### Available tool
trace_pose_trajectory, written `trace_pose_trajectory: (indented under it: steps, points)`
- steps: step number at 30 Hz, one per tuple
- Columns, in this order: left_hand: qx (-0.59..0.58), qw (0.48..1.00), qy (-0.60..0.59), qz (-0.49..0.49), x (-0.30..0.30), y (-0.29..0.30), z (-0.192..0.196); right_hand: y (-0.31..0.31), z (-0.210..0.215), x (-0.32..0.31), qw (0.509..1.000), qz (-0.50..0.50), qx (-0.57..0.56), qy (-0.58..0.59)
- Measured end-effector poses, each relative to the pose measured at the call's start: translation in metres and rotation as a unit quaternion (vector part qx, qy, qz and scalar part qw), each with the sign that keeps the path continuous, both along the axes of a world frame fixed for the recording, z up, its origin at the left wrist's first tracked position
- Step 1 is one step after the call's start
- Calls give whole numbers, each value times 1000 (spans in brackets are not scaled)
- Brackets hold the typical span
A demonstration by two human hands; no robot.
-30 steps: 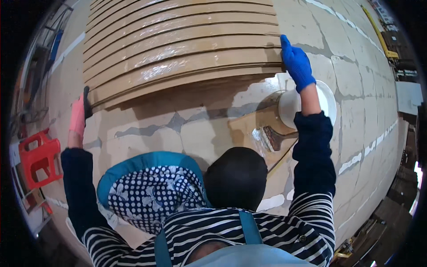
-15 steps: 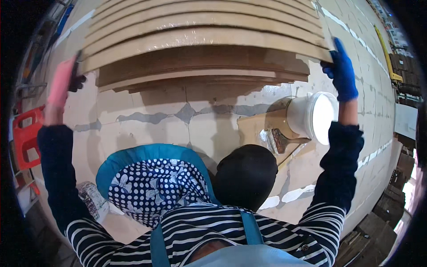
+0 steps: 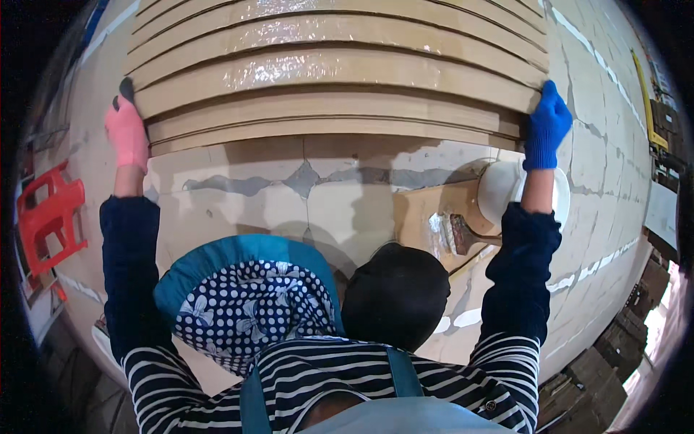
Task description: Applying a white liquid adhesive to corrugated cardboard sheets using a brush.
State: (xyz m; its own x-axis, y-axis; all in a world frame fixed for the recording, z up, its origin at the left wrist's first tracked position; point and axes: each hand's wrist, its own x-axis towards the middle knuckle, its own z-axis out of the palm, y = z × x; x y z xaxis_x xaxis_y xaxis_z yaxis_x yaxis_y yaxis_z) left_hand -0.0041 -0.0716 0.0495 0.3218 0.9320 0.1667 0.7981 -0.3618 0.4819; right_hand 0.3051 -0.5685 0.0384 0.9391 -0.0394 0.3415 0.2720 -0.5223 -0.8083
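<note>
Pale floor tiles with grey, irregular patches are spreading under the whole work, and their lines are bending toward the rim of the view. On this floor, in front of the person, a stack of brown cardboard sheets is lying in overlapping steps, and its upper faces are shining in several places. The left hand, which is wearing a pink glove with dark fingertips, is closing on the left edge of the sheets, and its thumb side is pointing away from the body. The right hand, in a blue glove, is gripping the opposite edge with curled fingers; some of these fingers are hiding behind the cardboard, so how firmly they are pressing I cannot tell. Both arms are reaching forward, and the hands are standing almost level with each other. Near the right forearm, a white bucket is standing, partly covered by it. Just beside the bucket, a wide brush is resting on a flat brown piece. At the far left, a red plastic stool is standing.
</note>
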Motion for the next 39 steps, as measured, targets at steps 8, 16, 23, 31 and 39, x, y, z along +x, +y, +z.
trace_pose_trajectory:
  steps: [8,16,23,31,39]
  points:
    - [118,987,-19,-104,-16,26,-15,3,-1,9,997,17,-66,-28]
    - [128,979,156,-30,2,-5,2,15,7,3,983,-37,-178,-4]
    - [254,898,307,-187,-10,8,26,2,27,12,948,8,-317,33]
    - [-275,946,67,-158,-62,4,30,-14,45,-36,896,126,-370,210]
    - [307,745,459,-374,-49,5,44,-34,50,-11,784,190,-588,-51]
